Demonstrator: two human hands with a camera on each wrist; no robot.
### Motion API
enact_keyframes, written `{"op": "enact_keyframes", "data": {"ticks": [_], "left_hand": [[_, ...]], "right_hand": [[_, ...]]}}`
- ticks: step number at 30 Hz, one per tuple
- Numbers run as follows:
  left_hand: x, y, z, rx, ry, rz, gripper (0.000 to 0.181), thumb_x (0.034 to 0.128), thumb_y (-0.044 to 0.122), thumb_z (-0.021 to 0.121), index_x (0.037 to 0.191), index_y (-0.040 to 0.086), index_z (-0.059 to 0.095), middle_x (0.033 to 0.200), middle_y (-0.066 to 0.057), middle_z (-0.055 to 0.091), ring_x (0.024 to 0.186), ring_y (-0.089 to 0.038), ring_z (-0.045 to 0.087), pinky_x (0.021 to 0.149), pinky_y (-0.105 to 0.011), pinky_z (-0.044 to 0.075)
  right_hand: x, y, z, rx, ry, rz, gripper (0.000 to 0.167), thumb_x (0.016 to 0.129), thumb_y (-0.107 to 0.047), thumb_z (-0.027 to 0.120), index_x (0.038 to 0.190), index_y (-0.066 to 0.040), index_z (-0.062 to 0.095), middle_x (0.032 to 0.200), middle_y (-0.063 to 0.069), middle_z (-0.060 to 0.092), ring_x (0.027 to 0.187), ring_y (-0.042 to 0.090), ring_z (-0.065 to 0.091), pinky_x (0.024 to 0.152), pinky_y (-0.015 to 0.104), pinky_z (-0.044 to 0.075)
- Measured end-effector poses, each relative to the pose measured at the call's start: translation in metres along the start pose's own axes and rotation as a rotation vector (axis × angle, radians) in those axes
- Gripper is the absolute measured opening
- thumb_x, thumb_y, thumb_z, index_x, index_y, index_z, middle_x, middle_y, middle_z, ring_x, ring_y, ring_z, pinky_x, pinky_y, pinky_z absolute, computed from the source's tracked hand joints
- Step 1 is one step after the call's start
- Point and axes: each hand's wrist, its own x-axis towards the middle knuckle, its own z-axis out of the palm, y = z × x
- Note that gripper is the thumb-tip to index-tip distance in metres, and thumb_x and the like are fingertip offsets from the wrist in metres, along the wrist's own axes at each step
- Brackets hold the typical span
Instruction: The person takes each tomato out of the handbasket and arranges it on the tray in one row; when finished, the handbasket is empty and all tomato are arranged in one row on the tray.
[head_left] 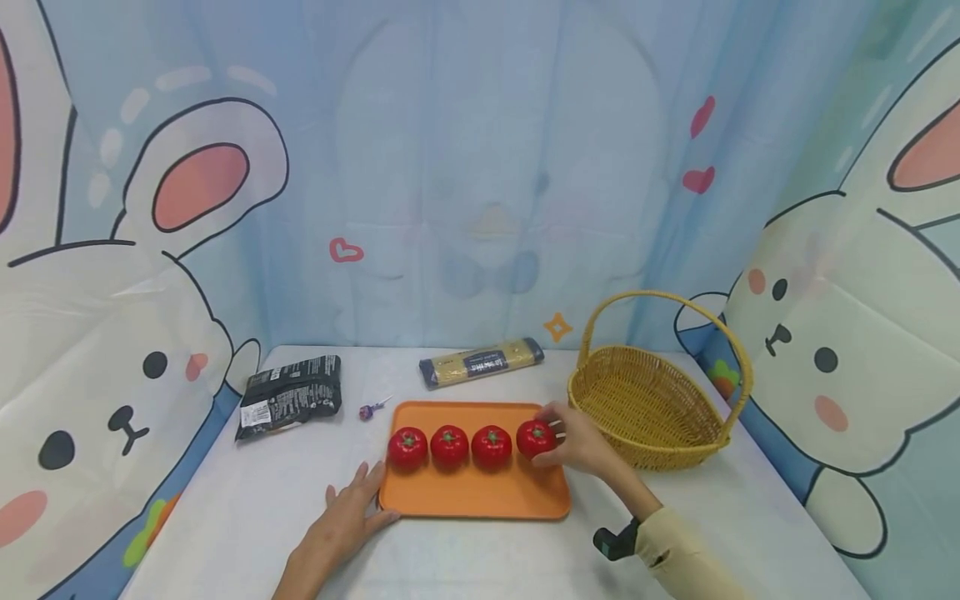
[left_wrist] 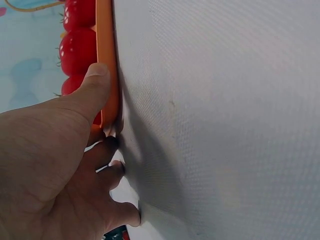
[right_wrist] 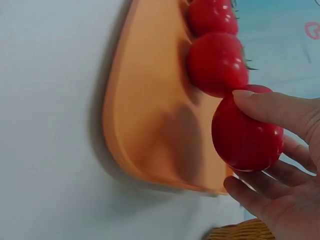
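Observation:
My right hand (head_left: 573, 440) grips a red tomato (right_wrist: 245, 132) with thumb and fingers, over the right end of the orange tray (head_left: 480, 497). In the right wrist view, a gap and a shadow on the tray suggest this tomato is off its surface. Three more tomatoes stand in a row to its left: one by the tray's left edge (head_left: 407, 449), a middle one (head_left: 449, 447) and a right one (head_left: 491, 447). My left hand (head_left: 345, 512) touches the tray's front left corner, its thumb along the front rim and its fingers extended beside the left edge.
A yellow wicker basket (head_left: 648, 454) with a tall handle stands right of the tray. Behind the tray lies a pack of pasta (head_left: 482, 362). A black printed bag (head_left: 291, 394) and a small wrapped lollipop (head_left: 367, 411) lie to the left on the white table (head_left: 450, 567).

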Motion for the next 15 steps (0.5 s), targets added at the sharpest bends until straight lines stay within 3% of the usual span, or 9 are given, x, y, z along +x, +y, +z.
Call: {"op": "enact_keyframes", "data": {"ticks": [15], "left_hand": [[-0.002,-0.002,0.0,0.007,-0.009,-0.01,0.085,0.096,0.034,0.081,0.163,0.001,0.043,0.167,-0.027,0.041,0.158,-0.051,0.029,0.12,-0.085,0.01]], "right_hand": [[0.0,0.014,0.022,0.028,0.042,0.043,0.068,0.073,-0.003,0.1,0.131,-0.002,0.064,0.13,0.014,0.071,0.126,0.042,0.068,0.107,0.057,0.058]]}}
